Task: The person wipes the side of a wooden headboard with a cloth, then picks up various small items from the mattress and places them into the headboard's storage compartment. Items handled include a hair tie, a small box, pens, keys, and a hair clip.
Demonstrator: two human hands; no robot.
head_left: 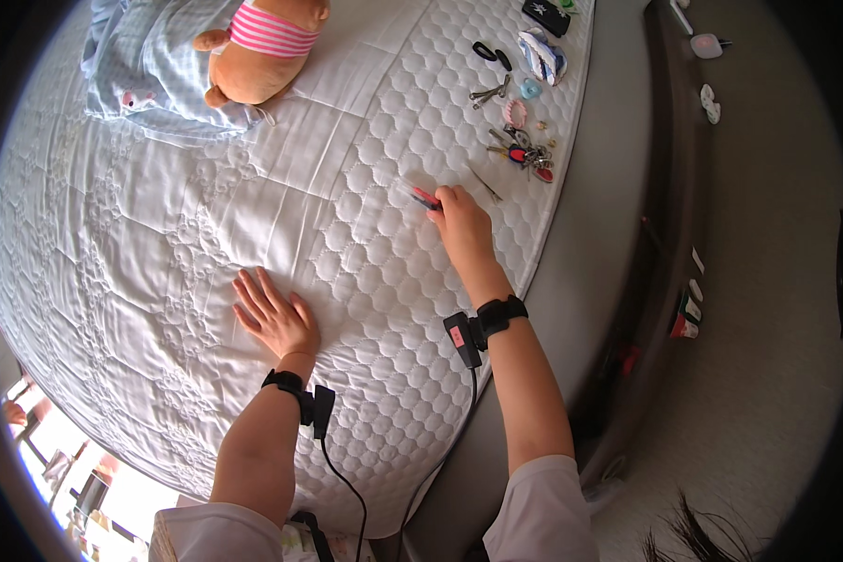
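Note:
My left hand (273, 314) lies palm down on the white quilted mattress pad (281, 206), fingers spread and holding nothing. Above the pad's right part, my right hand (461, 225) is closed on a small slim red and dark object (425, 198); its kind is not clear, since the fingers cover one end. Just to the right of that hand rests a thin metal tool (484, 184), perhaps tweezers. Beyond it is a bunch of keys (526, 155) with red and blue tags. Farther up lie a pink coiled hair tie (514, 113) and a light blue pacifier-like piece (531, 88).
At the far right edge are a blue-striped cloth item (542, 56), a black case (546, 16), black clips (492, 55) and metal clippers (490, 92). A brown plush toy (258, 70) sits by a pale checked cloth (164, 70). Cables (350, 487) trail from wrist straps.

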